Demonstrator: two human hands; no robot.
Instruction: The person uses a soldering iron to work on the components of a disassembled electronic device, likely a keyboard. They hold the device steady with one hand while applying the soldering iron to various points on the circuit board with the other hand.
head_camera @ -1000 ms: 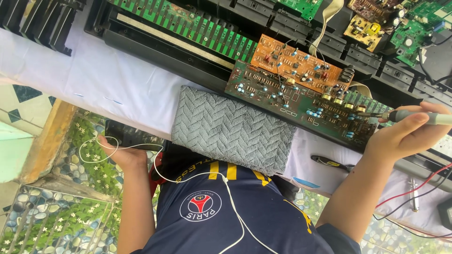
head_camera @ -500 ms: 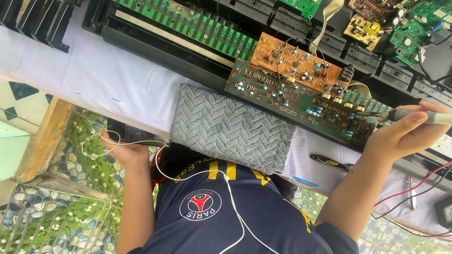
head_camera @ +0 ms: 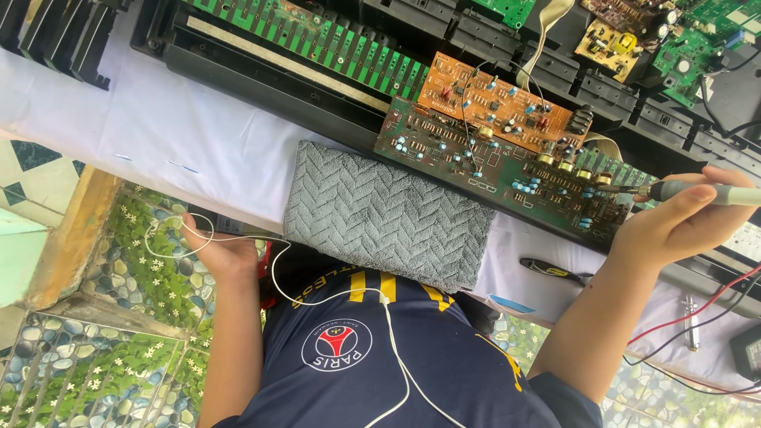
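Two circuit boards, dark green (head_camera: 507,170) and orange (head_camera: 495,103), lie beyond the grey woven cloth (head_camera: 384,214); my right hand (head_camera: 682,222) grips a grey soldering iron (head_camera: 701,192), my left hand (head_camera: 218,250) clasps a white earphone cable (head_camera: 333,297).

Grey herringbone-knit towel (head_camera: 388,215), folded, lying on the white table cover (head_camera: 182,135) at the near edge. Orange circuit board (head_camera: 495,103) with small blue and red components, seated in the opened black chassis (head_camera: 261,75). Long green strip board (head_camera: 317,36) running along the chassis rear. Further green boards (head_camera: 701,40) and a small yellow board (head_camera: 610,43) at top right. Beige ribbon cable (head_camera: 543,32) rising from the orange board. Black-handled screwdriver with yellow marking (head_camera: 555,271), flat on the cover just right of the towel. Red and black wires (head_camera: 697,317) at right edge. Pebble-and-flower patterned floor tiles (head_camera: 95,349) below left.
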